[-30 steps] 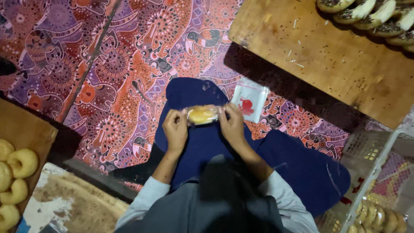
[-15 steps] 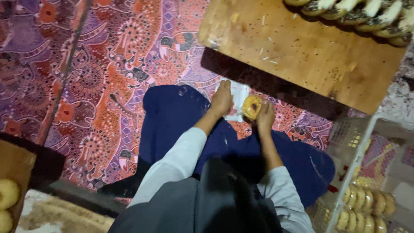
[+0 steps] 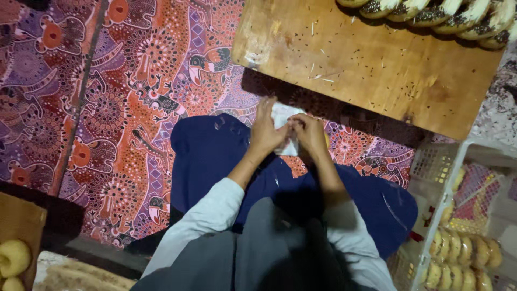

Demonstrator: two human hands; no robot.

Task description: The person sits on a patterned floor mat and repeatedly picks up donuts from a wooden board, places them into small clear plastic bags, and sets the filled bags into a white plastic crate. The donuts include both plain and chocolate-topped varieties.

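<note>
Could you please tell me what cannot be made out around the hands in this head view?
- What the left hand and right hand pinch: the hands hide all but a white packet edge.
- Topped doughnuts on the wooden board: cut off by the top edge.
- Crate contents: partly out of frame, dim.
- Doughnuts at left: cut off.

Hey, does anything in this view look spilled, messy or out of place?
Yes: dark crumbs and pale shreds lie scattered across the bare wooden board, below the row of topped doughnuts at its far edge. Both hands, left hand and right hand, meet on a white packet; nothing there looks dropped.
</note>
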